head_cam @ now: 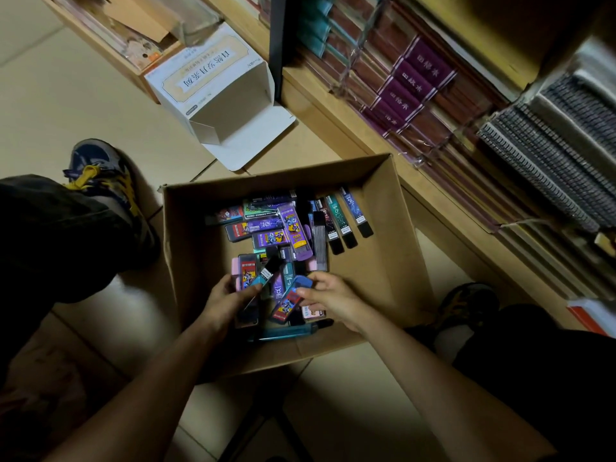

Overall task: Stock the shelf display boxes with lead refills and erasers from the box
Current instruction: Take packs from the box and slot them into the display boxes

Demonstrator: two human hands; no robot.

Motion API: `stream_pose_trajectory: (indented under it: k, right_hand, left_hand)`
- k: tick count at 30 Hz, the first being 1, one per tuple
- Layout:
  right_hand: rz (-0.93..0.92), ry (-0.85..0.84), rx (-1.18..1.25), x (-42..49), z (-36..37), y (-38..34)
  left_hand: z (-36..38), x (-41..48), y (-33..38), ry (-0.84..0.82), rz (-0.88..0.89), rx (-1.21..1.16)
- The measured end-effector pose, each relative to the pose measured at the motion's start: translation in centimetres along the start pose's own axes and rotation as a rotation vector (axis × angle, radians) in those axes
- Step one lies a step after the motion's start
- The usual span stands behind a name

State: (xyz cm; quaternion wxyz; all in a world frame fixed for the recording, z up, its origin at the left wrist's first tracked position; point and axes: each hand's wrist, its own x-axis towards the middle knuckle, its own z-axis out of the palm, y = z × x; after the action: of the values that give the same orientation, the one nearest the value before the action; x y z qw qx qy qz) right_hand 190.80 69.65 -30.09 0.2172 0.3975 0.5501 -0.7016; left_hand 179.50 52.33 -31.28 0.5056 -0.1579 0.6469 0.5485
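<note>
Matt brown cardboard box [383, 261] holds glossy plastic refill cases [293, 228].

The box [376, 261] sits on the floor [50, 105], refills [290, 228] heaped in it. A carton [216, 91] lies at its 11 o'clock; the shelf [350, 128] with notebooks [413, 78] runs from 1 to 3 o'clock.

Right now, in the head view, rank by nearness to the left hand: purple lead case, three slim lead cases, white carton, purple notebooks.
Left hand, pinching a teal case; right hand gripping a blue-capped case:
1. Purple lead case, middle of the cardboard box.
2. Three slim lead cases, box's far right.
3. White carton, floor beyond the box.
4. Purple notebooks, shelf, upper right.
</note>
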Motion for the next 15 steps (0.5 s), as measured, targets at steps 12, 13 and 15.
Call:
stream_pose_trajectory:
  k: [12, 13, 15]
  right_hand:
    - [-0.257, 0.244, 0.176, -1.5, -0.5, -6.4]
    - [-0.289, 0.27, 0.175, -2.1, -0.6, -7.2]
    - [-0.354, 0.315, 0.167, -3.6, -1.0, -9.1]
  left_hand:
    - [4.2, -1.5, 5.4, -0.356, 0.021, -0.112]
    - [4.6, -1.9, 6.2, -0.379, 0.054, -0.105]
    - [5.5, -3.0, 7.9, -0.424, 0.124, -0.068]
